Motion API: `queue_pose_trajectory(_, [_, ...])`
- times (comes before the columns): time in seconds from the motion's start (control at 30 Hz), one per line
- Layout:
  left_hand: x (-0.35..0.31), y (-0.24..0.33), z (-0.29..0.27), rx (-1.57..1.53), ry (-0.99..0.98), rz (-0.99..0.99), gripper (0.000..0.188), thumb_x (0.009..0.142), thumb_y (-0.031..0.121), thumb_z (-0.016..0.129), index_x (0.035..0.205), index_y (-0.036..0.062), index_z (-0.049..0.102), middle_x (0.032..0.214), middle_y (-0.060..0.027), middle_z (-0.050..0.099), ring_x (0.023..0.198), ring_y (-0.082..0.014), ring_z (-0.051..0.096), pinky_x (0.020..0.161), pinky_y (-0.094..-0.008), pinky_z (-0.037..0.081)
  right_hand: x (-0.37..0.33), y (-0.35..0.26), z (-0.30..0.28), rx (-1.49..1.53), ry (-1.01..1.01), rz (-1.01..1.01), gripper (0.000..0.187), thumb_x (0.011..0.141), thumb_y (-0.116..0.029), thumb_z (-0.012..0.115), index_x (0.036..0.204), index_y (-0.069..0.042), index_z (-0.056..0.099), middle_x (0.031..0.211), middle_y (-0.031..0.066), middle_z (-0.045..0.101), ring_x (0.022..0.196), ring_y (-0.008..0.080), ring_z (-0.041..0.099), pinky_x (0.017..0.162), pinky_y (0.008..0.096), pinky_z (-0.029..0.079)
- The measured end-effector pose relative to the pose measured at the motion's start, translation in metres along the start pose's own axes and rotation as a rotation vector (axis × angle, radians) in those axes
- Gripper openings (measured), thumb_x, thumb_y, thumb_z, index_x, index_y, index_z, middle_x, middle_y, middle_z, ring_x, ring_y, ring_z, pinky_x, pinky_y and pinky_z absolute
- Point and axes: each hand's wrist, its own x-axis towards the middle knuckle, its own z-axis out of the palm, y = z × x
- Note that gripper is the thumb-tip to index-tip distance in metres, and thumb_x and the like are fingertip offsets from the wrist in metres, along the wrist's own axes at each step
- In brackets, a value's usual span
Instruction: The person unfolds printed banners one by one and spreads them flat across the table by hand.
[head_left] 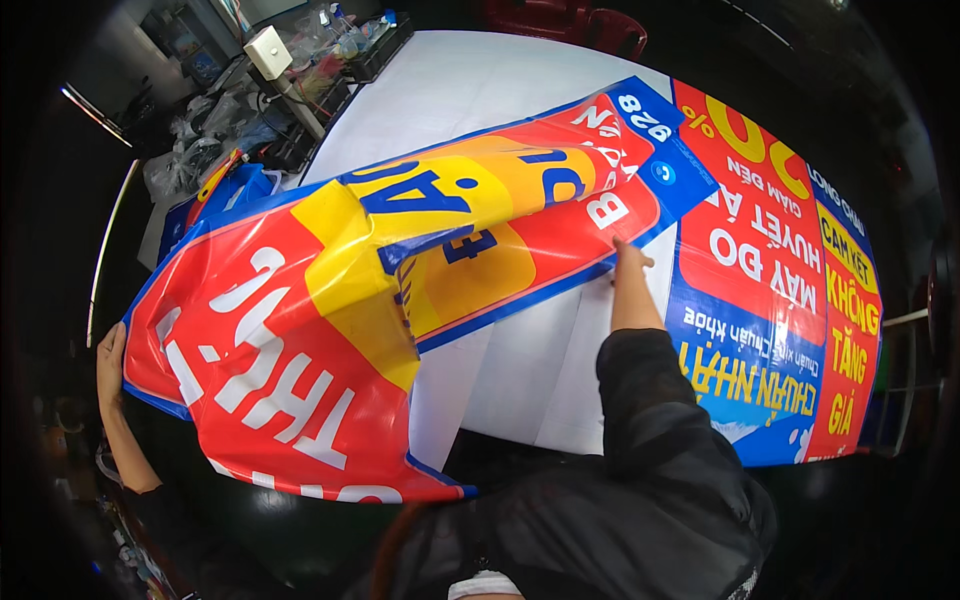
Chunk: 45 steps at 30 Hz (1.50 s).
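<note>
A large glossy vinyl banner (330,330), red, yellow and blue with white lettering, stretches across the table in loose folds. Its near left part hangs off the table toward me. My left hand (110,358) is closed around the banner's blue border at the far left, with the arm reaching out wide. Over the lower edge of the banner's right part, my right hand (630,262) touches the vinyl with its fingers spread. The middle of the banner is bunched up and folded over, which hides part of its print.
The white table (480,80) runs beneath the banner. A second printed banner (750,290) lies flat on its right side. Clear plastic bags (200,140) and a post with a white switch box (268,52) stand at back left. Red plastic chairs (615,30) are beyond.
</note>
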Motion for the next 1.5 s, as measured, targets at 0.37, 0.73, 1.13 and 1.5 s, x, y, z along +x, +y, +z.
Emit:
queue_pose_trajectory(0.37, [-0.01, -0.006, -0.004, 0.259, 0.185, -0.178, 0.029, 0.086, 0.023, 0.049, 0.078, -0.0031, 0.061, 0.069, -0.0022, 0.059, 0.061, -0.0066, 0.051, 0.057, -0.0223, 0.041, -0.044, -0.13, 0.062, 0.587, -0.49, -0.444, 0.038, 0.07, -0.017, 0.055, 0.099, 0.008, 0.053, 0.099, 0.0139, 0.058, 0.084, 0.0253, 0.059, 0.072, 0.0318, 0.048])
queue_pose_trajectory(0.73, [-0.018, -0.186, -0.133, 1.411, 0.034, -0.221, 0.036, 0.079, 0.032, 0.048, 0.07, 0.0, 0.063, 0.074, -0.0218, 0.059, 0.075, -0.0341, 0.059, 0.071, -0.0418, 0.046, 0.095, -0.208, -0.081, -0.205, 0.074, -1.168, 0.053, 0.071, -0.041, 0.054, 0.099, 0.004, 0.056, 0.096, 0.0285, 0.055, 0.094, 0.0417, 0.052, 0.082, 0.0425, 0.042])
queue_pose_trajectory(1.13, [0.003, -0.088, -0.062, 1.038, 0.167, -0.505, 0.027, 0.07, 0.023, 0.058, 0.084, -0.0001, 0.063, 0.079, -0.022, 0.061, 0.078, -0.0327, 0.06, 0.069, -0.0376, 0.046, 0.244, -0.116, -0.125, -0.633, 0.167, -0.956, 0.048, 0.074, -0.038, 0.057, 0.103, -0.001, 0.056, 0.093, 0.0215, 0.06, 0.09, 0.0357, 0.056, 0.078, 0.0402, 0.043])
queue_pose_trajectory(1.5, [-0.005, 0.0, 0.007, 1.023, 0.474, -0.502, 0.031, 0.076, 0.029, 0.057, 0.09, 0.0028, 0.063, 0.088, -0.0214, 0.06, 0.088, -0.0343, 0.057, 0.077, -0.038, 0.044, 0.057, -0.379, -0.049, 0.117, 0.092, -1.275, 0.043, 0.083, -0.039, 0.044, 0.103, -0.004, 0.058, 0.102, 0.0204, 0.057, 0.099, 0.0355, 0.052, 0.085, 0.0381, 0.039])
